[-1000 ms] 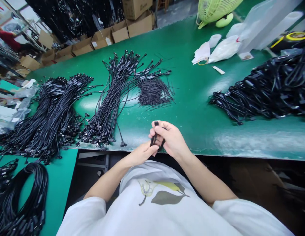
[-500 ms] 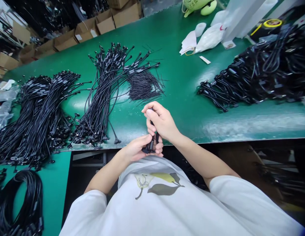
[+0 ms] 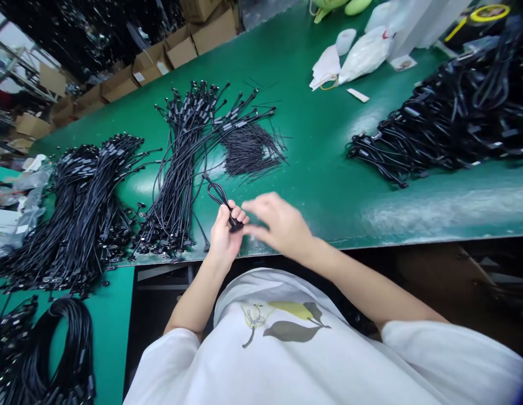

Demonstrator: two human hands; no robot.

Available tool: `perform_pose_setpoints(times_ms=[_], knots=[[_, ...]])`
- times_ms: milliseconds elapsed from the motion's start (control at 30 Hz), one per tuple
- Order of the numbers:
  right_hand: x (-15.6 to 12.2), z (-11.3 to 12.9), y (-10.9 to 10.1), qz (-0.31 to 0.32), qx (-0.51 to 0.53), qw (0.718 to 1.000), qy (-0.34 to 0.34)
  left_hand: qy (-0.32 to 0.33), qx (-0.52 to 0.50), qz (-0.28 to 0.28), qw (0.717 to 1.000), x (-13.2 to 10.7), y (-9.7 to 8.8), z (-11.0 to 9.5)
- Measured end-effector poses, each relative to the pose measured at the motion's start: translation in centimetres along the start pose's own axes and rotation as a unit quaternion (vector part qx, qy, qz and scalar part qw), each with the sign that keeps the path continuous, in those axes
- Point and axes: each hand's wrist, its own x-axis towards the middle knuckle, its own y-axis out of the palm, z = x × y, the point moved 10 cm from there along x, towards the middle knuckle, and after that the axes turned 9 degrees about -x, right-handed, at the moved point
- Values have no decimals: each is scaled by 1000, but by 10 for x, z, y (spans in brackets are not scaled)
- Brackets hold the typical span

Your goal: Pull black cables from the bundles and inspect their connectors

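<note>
A folded black cable is gripped in my left hand, its looped end sticking out up and to the left over the bench. Beside it on the right, my right hand is blurred, thumb and fingers apart, with nothing seen in it. Just beyond lies a pile of short thin black ties. Left of that pile, a bunch of straight black cables with connectors at their ends is spread on the green bench.
More straight cables lie at the left, with a coiled bundle on a lower green surface. A heap of folded cables covers the right side. White bags and a tape measure are at the back; cardboard boxes line the far edge.
My hands have come apart from working together on the cable. My left hand has moved up and left with it, its loop now in sight; my right hand has let go and opened.
</note>
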Motion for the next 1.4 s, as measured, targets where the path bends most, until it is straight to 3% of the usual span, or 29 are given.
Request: perform_pose_setpoints(times_ms=[67, 100, 200, 333, 400, 467, 567, 633, 667, 733, 833, 1000, 1133, 1333, 1400], knots=[[-13, 20, 27, 55, -79, 993, -67, 12, 0, -22, 1000, 5, -6, -4], [-18, 24, 38, 73, -99, 990, -70, 10, 4, -29, 1000, 6, -7, -3], [-21, 19, 54, 93, -53, 994, 25, 25, 15, -35, 999, 4, -8, -1], [-24, 1, 59, 149, 136, 962, 183, 82, 49, -20, 995, 1, -7, -11], [-23, -8, 55, 180, 156, 950, 202, 88, 76, -17, 993, 1, -8, -14], [-14, -23, 37, 140, 165, 953, 213, 78, 105, 9, 991, -1, -5, -12], [3, -43, 16, 54, 314, 920, 230, -5, 164, 116, 980, -11, 11, 13], [12, -44, 17, 64, 415, 877, 233, -102, 194, 175, 960, -26, 19, 39], [16, -45, 16, 61, 428, 869, 241, -145, 199, 186, 951, -34, 20, 49], [20, -53, 5, 9, 382, 886, 262, -194, 192, 181, 945, -46, 19, 59], [23, -56, -11, -61, 280, 924, 252, -196, 173, 154, 953, -50, 15, 56], [25, -51, 0, -5, 229, 950, 210, -242, 171, 150, 943, -49, 11, 57], [28, -50, -7, -6, 171, 968, 184, -279, 164, 131, 937, -44, 9, 66], [23, -73, -9, 6, 188, 948, 256, -254, 135, 117, 951, -41, 13, 68], [25, -67, -4, 35, 182, 958, 219, -258, 120, 110, 952, -41, 11, 66]])
